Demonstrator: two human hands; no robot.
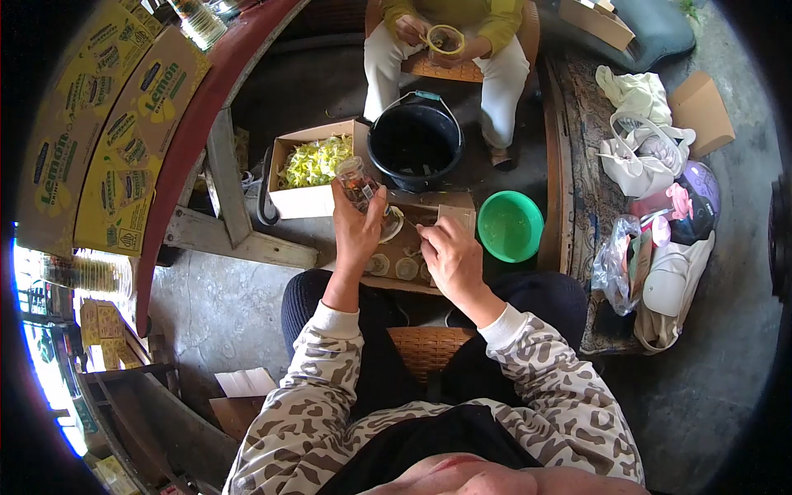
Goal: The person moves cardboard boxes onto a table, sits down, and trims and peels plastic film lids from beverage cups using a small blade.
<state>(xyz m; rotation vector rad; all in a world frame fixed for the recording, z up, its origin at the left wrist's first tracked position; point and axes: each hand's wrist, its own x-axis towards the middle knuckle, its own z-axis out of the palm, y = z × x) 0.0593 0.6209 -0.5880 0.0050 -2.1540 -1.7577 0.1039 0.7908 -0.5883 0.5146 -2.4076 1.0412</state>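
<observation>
Our left hand grips a tilted clear jar. Just beside it, our right hand pinches something thin, unidentifiable. We're apparently working at the jar's near end; next calls for steadiness.

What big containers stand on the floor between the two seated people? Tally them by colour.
Black: 1 (bucket)
Green: 1 (basin)
Brown cardboard: 2 (box of yellow-green pieces; box partly hidden by the right hand)
Total: 4
</observation>
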